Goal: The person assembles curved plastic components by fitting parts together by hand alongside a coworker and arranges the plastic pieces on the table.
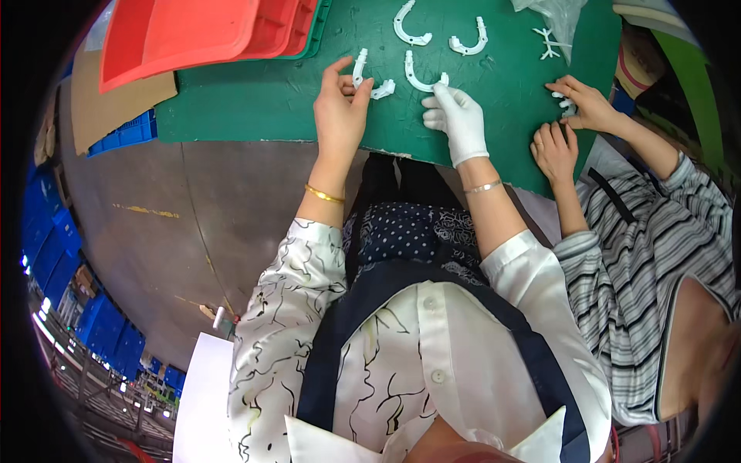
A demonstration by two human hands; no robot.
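My bare left hand (pixel 340 104) grips a white C-shaped plastic part (pixel 381 90) between thumb and fingers, just above the table. The thumb covers the middle of its curve. In a white glove, my right hand (pixel 457 119) pinches the lower end of another white curved plastic part (pixel 414 75) between thumb and forefinger. Two more parts of the same kind lie beyond my hands: a larger curved part (pixel 400 27) and a smaller curved part (pixel 471 46).
Red trays (pixel 193 46) are stacked at the far left of the green table (pixel 247 100). At right, a co-worker's hands (pixel 575 123) hold a small white piece. A thin branched white piece (pixel 546 43) lies by a clear plastic bag (pixel 557 17). Cardboard (pixel 108 104) stands left.
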